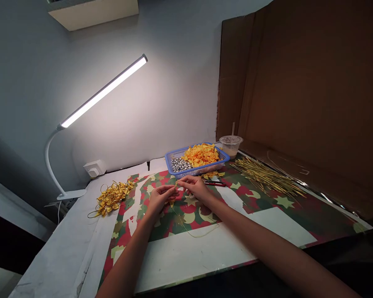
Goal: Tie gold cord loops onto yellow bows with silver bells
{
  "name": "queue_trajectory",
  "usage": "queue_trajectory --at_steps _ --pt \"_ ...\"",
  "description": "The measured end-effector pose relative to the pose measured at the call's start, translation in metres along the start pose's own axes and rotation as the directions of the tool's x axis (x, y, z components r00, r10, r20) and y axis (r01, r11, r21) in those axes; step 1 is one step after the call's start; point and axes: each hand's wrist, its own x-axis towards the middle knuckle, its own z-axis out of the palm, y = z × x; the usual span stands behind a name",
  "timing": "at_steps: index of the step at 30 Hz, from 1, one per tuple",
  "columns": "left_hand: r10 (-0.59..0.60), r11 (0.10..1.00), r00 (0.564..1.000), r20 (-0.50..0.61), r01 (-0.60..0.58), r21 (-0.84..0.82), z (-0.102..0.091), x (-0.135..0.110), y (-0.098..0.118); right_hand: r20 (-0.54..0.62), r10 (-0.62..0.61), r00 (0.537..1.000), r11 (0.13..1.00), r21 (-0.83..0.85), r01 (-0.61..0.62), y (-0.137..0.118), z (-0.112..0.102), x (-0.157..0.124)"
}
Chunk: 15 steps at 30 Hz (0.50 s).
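My left hand (pixel 159 199) is closed in a pinch above the patterned sheet. Its fingertips meet those of my right hand (pixel 195 188), which is also pinched, around a thin gold cord (pixel 195 236). A small upright bit of the cord shows between the fingertips, and a long loose length curves down over the sheet to the right. Below my left fingers a small yellow ribbon piece (pixel 171 203) shows, partly hidden by the hand. Just behind my right hand lies a dark and red slim tool (pixel 215 183), its kind unclear.
A blue basket (pixel 167 162) holds yellow ribbon bows and silver beads. Looped gold bows (pixel 113 198) are heaped at left, and a bundle of gold cords (pixel 269 176) lies at right. Behind stand a lidded cup (pixel 231 145), a lit lamp (pixel 105 92) and a cardboard wall (pixel 304 91).
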Motion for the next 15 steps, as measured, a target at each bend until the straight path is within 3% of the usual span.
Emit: queue_trajectory --at_steps 15 --pt "-0.008 1.0 1.0 0.006 0.008 0.02 0.0008 -0.0039 0.002 -0.051 -0.173 0.984 0.98 -0.109 0.167 0.0022 0.0011 -0.0005"
